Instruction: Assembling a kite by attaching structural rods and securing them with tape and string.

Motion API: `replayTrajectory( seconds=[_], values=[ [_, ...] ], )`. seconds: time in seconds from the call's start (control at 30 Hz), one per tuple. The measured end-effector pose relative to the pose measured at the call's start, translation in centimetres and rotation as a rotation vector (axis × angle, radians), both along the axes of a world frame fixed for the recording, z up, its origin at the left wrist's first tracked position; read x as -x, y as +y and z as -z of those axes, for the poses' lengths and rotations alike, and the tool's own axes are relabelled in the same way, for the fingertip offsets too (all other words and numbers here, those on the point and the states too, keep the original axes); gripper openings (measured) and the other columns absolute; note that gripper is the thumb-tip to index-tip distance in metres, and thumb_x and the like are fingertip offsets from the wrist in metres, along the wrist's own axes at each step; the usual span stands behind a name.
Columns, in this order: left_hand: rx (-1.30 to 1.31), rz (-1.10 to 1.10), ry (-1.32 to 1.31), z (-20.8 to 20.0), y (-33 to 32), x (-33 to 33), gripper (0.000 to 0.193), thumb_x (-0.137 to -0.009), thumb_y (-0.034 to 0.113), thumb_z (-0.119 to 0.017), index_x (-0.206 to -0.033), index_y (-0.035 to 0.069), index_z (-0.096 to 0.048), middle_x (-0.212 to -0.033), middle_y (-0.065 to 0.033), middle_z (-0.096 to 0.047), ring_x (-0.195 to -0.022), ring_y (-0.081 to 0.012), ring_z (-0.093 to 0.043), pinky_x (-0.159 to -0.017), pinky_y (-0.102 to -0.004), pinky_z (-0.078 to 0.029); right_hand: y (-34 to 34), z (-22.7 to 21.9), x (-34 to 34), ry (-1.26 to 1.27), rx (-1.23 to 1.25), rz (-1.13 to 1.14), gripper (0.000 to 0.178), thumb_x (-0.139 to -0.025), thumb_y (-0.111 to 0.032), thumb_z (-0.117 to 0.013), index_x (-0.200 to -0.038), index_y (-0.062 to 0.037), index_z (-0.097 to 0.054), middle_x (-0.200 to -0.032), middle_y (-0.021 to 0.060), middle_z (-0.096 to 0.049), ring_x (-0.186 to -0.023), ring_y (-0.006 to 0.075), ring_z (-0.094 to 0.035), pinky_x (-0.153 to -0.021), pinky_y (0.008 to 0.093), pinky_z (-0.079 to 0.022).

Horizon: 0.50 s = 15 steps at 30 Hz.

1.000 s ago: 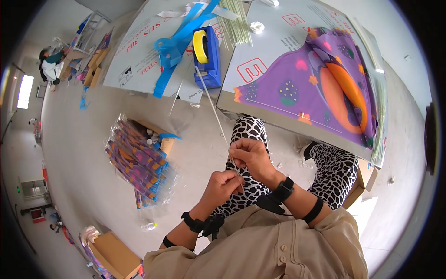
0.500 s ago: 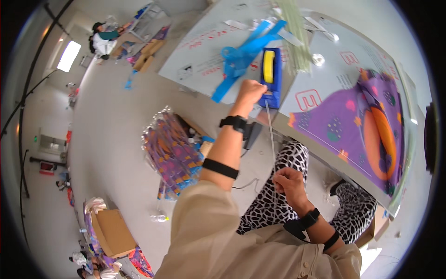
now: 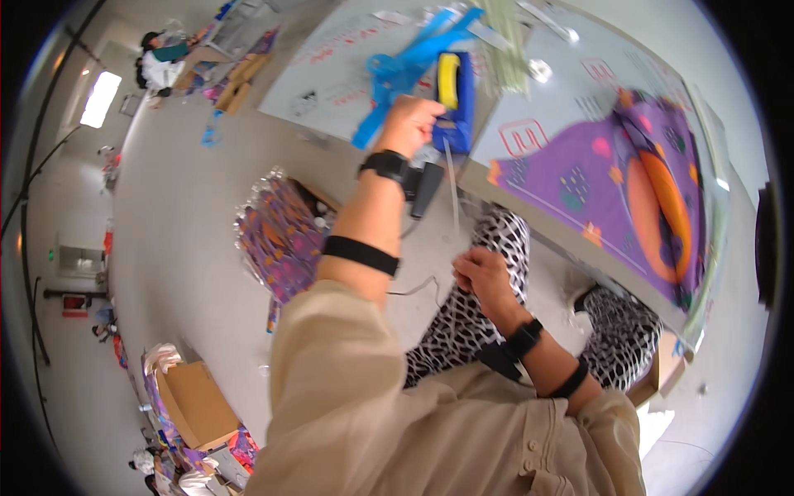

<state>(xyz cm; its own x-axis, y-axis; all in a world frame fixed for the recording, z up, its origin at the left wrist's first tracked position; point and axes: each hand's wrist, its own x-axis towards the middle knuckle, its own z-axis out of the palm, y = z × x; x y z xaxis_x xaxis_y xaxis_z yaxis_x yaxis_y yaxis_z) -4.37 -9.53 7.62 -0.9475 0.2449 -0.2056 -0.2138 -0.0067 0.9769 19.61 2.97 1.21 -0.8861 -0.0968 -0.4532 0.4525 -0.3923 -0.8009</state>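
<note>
The two hands were well apart. The left hand [image 3: 409,124] was reached out over the table [image 3: 285,78], its fingers curled beside the near end of a blue tape dispenser [image 3: 467,99]; blur made it impossible to tell whether they touched it or had closed on any tape.

The dispenser lay just to the right of that hand, its long axis running roughly away from the person, with a yellow roll [image 3: 447,80] toward its far part. The left hand was by far the nearer one.

The right hand [image 3: 486,279] hung lower, above a black-and-white patterned trouser leg [image 3: 514,236], its fingers bent inward. Between it and the dispenser ran a thin pale strip [image 3: 452,186] — upper end at the dispenser's near end, lower end fading just above the right fingers. Whether those fingers gripped it could not be told.

Purple printed fabric [image 3: 571,182] lay on the table to the right — well apart from both hands.
</note>
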Motion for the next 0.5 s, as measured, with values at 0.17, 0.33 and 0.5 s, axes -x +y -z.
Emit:
replayTrajectory(
  seconds=[0.17,0.33,0.5],
  values=[
    [0.181,0.002,-0.091,-0.1,-1.8,-8.4,0.029,-0.081,0.018,-0.065,-0.059,0.012,-0.047,-0.056,0.003,-0.044,-0.05,-0.0087,-0.039,-0.048,-0.0253,-0.032,0.2,0.2,0.4,-0.016,0.034,0.007,0.01,-0.082,-0.003,-0.06,-0.075,0.0036,-0.058,-0.063,0.0059,-0.056,-0.051,0.0104,-0.049,-0.045,0.0224,-0.038],
    [0.294,0.003,-0.168,-1.2,-2.7,-24.3,0.014,-0.08,0.016,-0.063,-0.075,0.004,-0.06,-0.061,0.0034,-0.05,-0.057,-0.0052,-0.044,-0.053,-0.0209,-0.034,0.6,0.7,0.2,-0.029,-0.021,-0.058,0.011,-0.085,-0.009,-0.061,-0.078,-0.0013,-0.06,-0.069,0.0041,-0.06,-0.056,0.008,-0.052,-0.05,0.0194,-0.042],
    [0.319,-0.004,-0.342,-0.9,-3.2,-33.2,0.015,-0.081,0.014,-0.063,-0.075,0.001,-0.061,-0.063,0.0032,-0.053,-0.059,-0.0044,-0.045,-0.055,-0.0204,-0.036,0.1,0.2,0.1,-0.009,-0.011,-0.006,0.009,-0.081,-0.004,-0.061,-0.075,0.0027,-0.06,-0.065,0.0062,-0.06,-0.053,0.0105,-0.054,-0.048,0.0211,-0.042]
  ],
)
